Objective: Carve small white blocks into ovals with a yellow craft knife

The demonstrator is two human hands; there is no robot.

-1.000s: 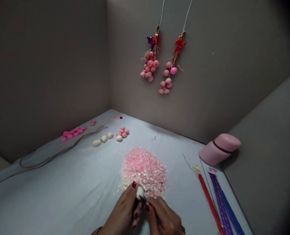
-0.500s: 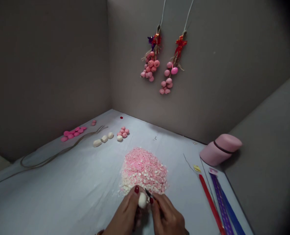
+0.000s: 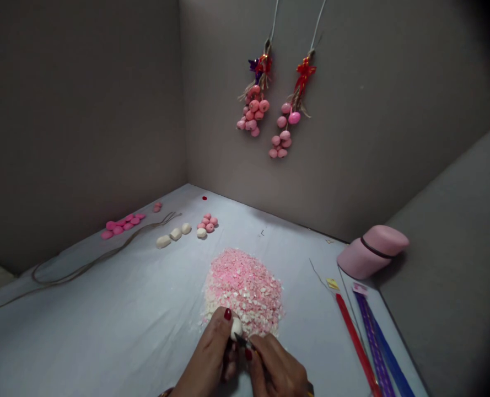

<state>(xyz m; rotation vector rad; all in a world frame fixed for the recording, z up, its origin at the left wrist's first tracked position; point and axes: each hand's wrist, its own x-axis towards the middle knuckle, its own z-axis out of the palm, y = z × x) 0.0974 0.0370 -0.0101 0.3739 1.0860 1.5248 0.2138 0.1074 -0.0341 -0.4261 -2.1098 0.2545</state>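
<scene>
My left hand (image 3: 212,351) is closed round a small white rounded piece (image 3: 236,327), thumb on its side; its material I cannot tell. My right hand (image 3: 276,365) grips a small craft knife (image 3: 241,340), mostly hidden by the fingers. The dark blade tip lies against the lower right of the white piece. Just beyond both hands spreads a heap of pink and white shavings (image 3: 245,286), and the hands overlap its near edge.
Back left are white pieces (image 3: 175,234), pink balls (image 3: 207,222), bright pink discs (image 3: 123,226) and a long cord (image 3: 104,257). At right stand a pink container (image 3: 371,252), a red ribbon (image 3: 357,342) and purple ribbon (image 3: 375,342). Pink bead bunches (image 3: 253,110) hang on the wall.
The white piece has moved slightly left and up and is turned in my left hand. The blade has shifted down and left, from above the piece's right side onto its lower right.
</scene>
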